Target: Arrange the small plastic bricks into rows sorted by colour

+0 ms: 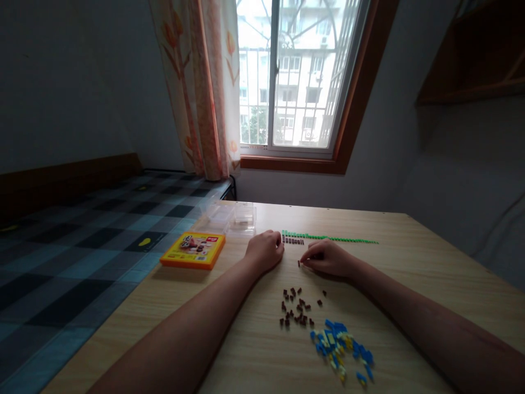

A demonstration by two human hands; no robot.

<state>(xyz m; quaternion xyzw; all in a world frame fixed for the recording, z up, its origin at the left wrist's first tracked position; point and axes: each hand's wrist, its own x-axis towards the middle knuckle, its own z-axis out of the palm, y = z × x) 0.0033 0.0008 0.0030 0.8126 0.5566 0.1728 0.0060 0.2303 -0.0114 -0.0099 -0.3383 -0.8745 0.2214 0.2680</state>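
At three o'clock from left hand [264,250], right hand [328,258] over table [254,339], grip pinching small brown brick [299,263]. Left-hand grip curled, half hidden; no telling whether pinching anything. Short brown row [293,241] at ten o'clock from right hand; longer green row [334,238] just beyond. Loose brown bricks [302,301] at seven o'clock from right hand; blue-yellow bricks [331,339] at four o'clock from those. Yellow box [194,250] at left hand's nine o'clock.

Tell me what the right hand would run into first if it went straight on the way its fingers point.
Past the small brown building brick at its fingertips, the right hand would probably meet the left hand, near the wrist, though depth is unclear.
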